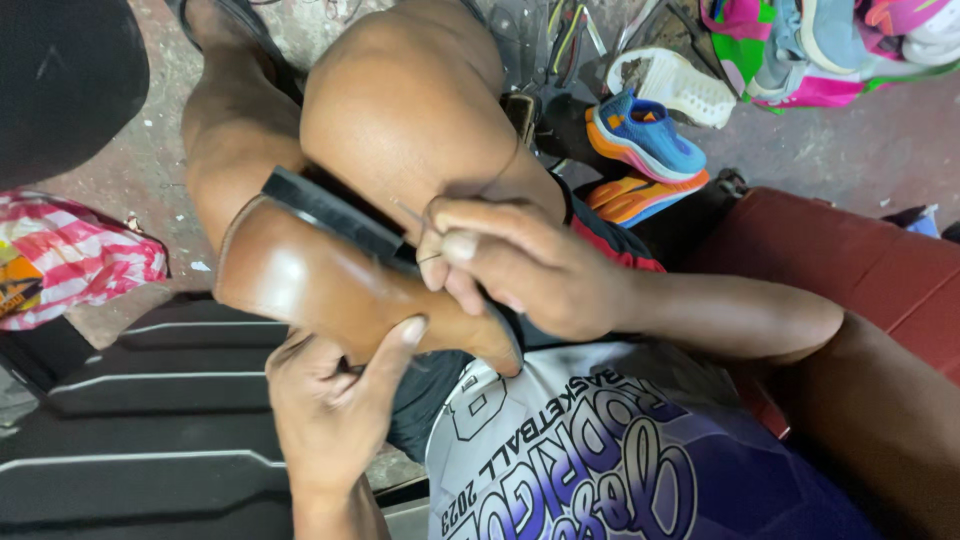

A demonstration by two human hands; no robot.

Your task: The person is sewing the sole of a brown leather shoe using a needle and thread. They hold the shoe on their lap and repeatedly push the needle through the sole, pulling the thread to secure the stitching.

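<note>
A brown leather shoe (320, 280) with a black sole (335, 212) lies on its side across the person's lap, propped against the raised knee (405, 110). The left hand (330, 400) grips it from below, thumb pressed up against the leather near the toe end, fingers wrapped under the shoe. The right hand (520, 265) is clenched at the edge where sole meets leather, its thumb and forefinger pinching a thin needle (408, 213) that sticks out slantwise toward the knee; a fine thread near the thumb is barely visible. The toe of the shoe points toward the person's shirt (600, 450), the heel toward the left side of the view.

On the concrete floor (820, 140) beyond the knee lie a blue and orange sneaker (645, 135), a white shoe sole (670, 85) and a heap of bright shoes (830, 45). A red and white striped bag (75, 255) sits at the left, beside a black ribbed case (150, 420)
</note>
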